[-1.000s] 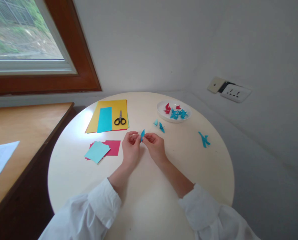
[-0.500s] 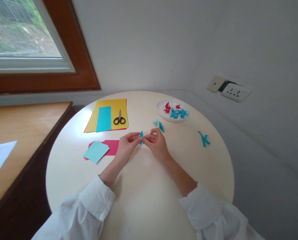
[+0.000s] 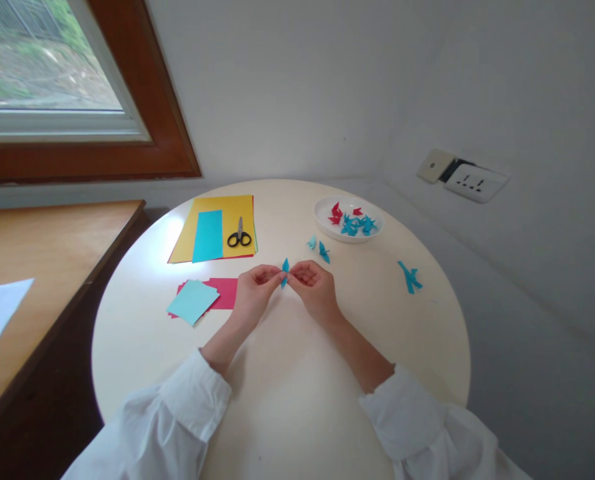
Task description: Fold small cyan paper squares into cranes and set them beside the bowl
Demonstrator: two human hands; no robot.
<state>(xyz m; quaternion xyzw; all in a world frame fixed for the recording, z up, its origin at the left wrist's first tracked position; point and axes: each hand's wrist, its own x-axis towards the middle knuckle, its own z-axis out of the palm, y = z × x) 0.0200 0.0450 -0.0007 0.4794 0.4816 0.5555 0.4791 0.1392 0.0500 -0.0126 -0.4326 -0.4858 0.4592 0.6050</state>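
Between my two hands is a small blue origami crane (image 3: 286, 265), its pointed ends showing above and below the fingertips. My left hand (image 3: 256, 288) pinches it from the left, thumb against fingers. From the right, my right hand (image 3: 315, 288) grips it the same way, its fingers curled in. The middle of the crane is hidden by my thumbs. Just beyond my right hand lie another blue paper crane (image 3: 324, 252) and a pale aqua one (image 3: 312, 243).
A white plate (image 3: 322, 230) of red and blue cranes stands at the back right. Blue paper strips (image 3: 410, 277) lie at the right. Left are scissors (image 3: 240, 238) on yellow sheets (image 3: 187, 233), plus pale aqua squares (image 3: 193, 302) over pink paper (image 3: 226, 293).
My right fingers, partly raised before, have curled in closer around the crane. Both hands keep hold of it at nearly the same spot. The view has shifted slightly.
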